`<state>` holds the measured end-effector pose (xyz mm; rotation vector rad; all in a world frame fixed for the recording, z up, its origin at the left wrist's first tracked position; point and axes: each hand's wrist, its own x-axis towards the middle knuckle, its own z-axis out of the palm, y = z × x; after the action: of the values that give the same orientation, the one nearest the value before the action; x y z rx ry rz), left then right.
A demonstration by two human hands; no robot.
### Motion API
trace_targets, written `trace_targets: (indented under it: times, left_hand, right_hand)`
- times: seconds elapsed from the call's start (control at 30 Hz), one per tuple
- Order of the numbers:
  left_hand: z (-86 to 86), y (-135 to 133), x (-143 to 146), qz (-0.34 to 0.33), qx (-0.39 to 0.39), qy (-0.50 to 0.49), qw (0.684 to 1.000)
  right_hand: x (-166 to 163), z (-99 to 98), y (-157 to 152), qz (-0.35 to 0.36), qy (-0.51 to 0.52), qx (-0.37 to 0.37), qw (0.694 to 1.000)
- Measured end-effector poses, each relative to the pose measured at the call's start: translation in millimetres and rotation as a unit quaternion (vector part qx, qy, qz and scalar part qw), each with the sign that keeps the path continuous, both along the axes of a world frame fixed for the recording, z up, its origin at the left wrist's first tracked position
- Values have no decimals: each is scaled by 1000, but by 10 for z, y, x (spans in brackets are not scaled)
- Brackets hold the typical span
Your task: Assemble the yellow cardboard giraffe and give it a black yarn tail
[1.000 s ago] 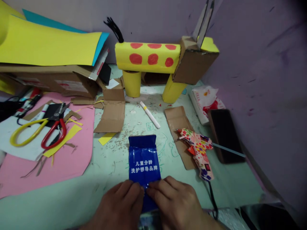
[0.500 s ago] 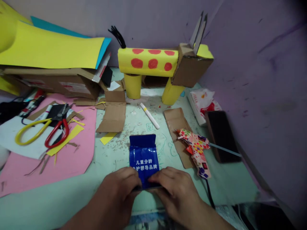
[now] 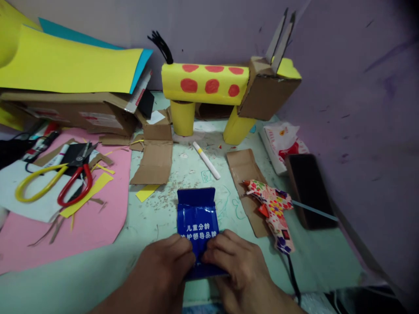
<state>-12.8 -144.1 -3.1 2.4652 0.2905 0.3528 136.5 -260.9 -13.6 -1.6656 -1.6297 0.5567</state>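
Note:
A blue piece of cardboard (image 3: 197,218) with white lettering lies near the table's front edge, its far flap bent up. My left hand (image 3: 165,266) grips its left side, fingers curled over the near part. On the right side, my right hand (image 3: 235,259) holds it the same way, fingertips pressed on the surface. Both thumbs are mostly hidden. A floral hot glue gun (image 3: 273,205) with a glue stick in its back lies to the right, partly over a brown cardboard strip (image 3: 242,165). Beyond the blue piece rests a white marker (image 3: 207,160).
A yellow cardboard animal (image 3: 206,83) with red spots stands at the back. Scissors (image 3: 78,163) and paper scraps lie on pink paper (image 3: 111,209) at left. A phone (image 3: 310,192) and tissue pack (image 3: 283,144) are at right. Yellow sheets (image 3: 75,65) top a box (image 3: 68,113).
The near part of the blue cardboard now shows below my fingers, tilted down toward me. Both hands stay on it. The view has shifted slightly.

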Motion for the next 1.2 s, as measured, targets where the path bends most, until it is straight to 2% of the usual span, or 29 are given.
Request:
trace_targets:
  times: [0.23,0.4,0.57,0.77,0.87,0.93,1.07,1.13,1.2]
  left_hand:
    - [-51,16,61,-6,-38,35,999]
    - [-68,32,-69,19,-62,48,997]
    - [-40,58,-173,26,-36,46,998]
    - [-39,-7,-115,64,50,78,994]
    - [-42,-37,-104,89,62,82,991]
    - [11,-17,-113,100,39,113,988]
    - [263,157,-124,78,-100,179,976]
    - [376,273,-79,141,-124,151,971]
    - [416,367,19,224,-122,126,959]
  right_hand:
    - [5,0,68,-18,35,-32,999]
    - [79,-15,-34,-27,54,-29,998]
    - [119,0,-114,-28,24,-25,999]
    - [64,27,-59,-51,-31,-39,997]
    - [38,15,-68,-64,-55,-38,996]
    - [32,16,-85,-65,-57,-53,995]
    - [40,43,-113,-55,-26,-80,995]
    - [44,50,-117,-61,-28,-75,995]
    - [47,55,-110,-57,-32,-74,995]
